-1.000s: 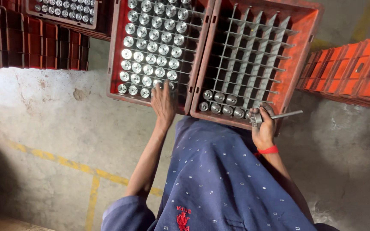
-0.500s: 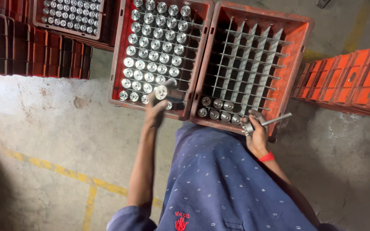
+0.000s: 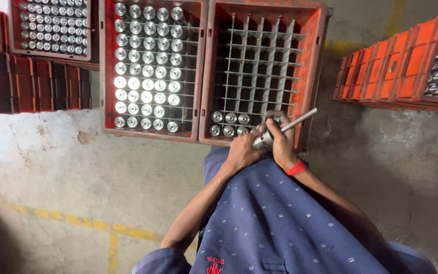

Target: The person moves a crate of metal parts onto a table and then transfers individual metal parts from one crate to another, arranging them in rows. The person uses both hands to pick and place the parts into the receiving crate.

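Observation:
My left hand [image 3: 242, 150] grips a short shiny metal cylinder [image 3: 261, 141] at the near edge of the right red crate [image 3: 316, 76]. My right hand [image 3: 283, 138], with a red band at the wrist, holds a thin metal rod [image 3: 300, 120] against that cylinder. The two hands touch. The right crate has a metal divider grid and only several cylinders [image 3: 229, 125] in its near rows. The left red crate [image 3: 106, 76] beside it is nearly full of upright shiny cylinders [image 3: 148, 66]. My blue dotted shirt fills the bottom of the view.
Another crate of cylinders [image 3: 51, 55] stands at the top left above a row of dark red crates [image 3: 26, 86]. Orange crates [image 3: 396, 66] lean at the right, one holding cylinders. The floor is rough concrete with a yellow painted line [image 3: 77, 220].
My left hand lifted a cylinder out of the left crate's near row and carried it right to my right hand. The rod now rests against it.

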